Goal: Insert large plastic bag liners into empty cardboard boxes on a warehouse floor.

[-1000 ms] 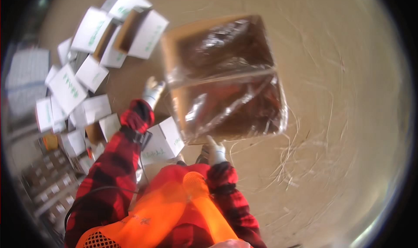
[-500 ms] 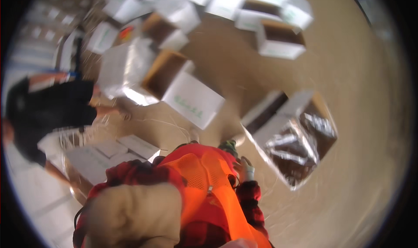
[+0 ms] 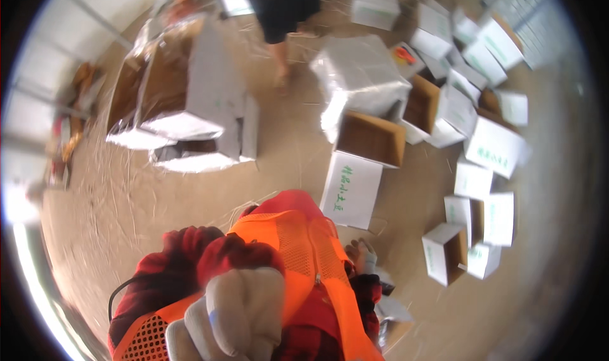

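My left hand (image 3: 235, 313), in a pale knitted glove with a small blue mark, is raised close in front of my chest. Its fingers are curled into a fist, and the inside of it is hidden. Down at my right side hangs my right hand (image 3: 363, 256), fingers loosely apart with nothing visible in them; a whitish covering shows around its palm and wrist. The nearest thing ahead of it is a white carton (image 3: 352, 190) with green print, apart from the hand. Both sleeves are red and black plaid, under an orange mesh vest (image 3: 317, 259).
Film-wrapped cartons (image 3: 219, 95) stand at the far left. A wrapped silver-white block (image 3: 365, 76) stands ahead beside an open carton (image 3: 371, 139). Several cartons (image 3: 495, 147) lie scattered to the right. A person in dark clothes (image 3: 279, 6) is at the back, one hand near the wrapped cartons.
My view has swung left, so the cartons and the other person appear farther right. My left hand has turned, its curled fingers now showing. My right hand remains at my side.
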{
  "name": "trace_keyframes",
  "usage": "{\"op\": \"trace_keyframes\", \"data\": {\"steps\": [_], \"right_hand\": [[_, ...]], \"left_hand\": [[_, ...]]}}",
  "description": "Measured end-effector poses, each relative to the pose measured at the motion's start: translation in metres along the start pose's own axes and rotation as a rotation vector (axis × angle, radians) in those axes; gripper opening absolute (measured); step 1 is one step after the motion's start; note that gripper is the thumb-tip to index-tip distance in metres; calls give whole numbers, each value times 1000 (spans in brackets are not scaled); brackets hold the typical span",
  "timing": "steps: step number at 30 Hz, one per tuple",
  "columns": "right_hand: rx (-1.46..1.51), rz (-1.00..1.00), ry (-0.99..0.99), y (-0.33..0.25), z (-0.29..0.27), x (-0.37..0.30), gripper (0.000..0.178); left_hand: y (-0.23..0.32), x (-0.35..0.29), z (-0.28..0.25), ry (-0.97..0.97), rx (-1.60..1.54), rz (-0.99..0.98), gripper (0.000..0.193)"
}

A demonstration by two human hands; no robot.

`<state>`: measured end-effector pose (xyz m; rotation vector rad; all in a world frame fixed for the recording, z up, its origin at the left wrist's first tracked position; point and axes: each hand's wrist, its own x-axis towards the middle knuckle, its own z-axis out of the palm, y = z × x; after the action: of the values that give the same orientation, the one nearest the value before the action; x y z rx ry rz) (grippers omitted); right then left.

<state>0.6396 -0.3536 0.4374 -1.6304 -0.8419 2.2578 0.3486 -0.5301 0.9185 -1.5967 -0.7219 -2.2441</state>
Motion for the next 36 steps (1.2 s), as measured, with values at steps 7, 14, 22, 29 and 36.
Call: {"op": "trace_keyframes", "data": {"steps": [7,14,22,29,36], "right_hand": [[-170,55,-61,-46,-5,27,43],[-191,19,73,-109,-4,57,45],[81,71,362,-100,-47,56,46],[215,146,432,-122,-118,100,44],[-126,116,184,-243,-281,290,32]], "left_hand": [[-26,8,31,287,254,233,44],[-143,-36,32,424,283,359,46],[-306,-20,18,-93,-313,-151,35],[-430,-24,231,242,-1245,-81,26],[-573,-110,346,-457,-766,-436,32]]}}
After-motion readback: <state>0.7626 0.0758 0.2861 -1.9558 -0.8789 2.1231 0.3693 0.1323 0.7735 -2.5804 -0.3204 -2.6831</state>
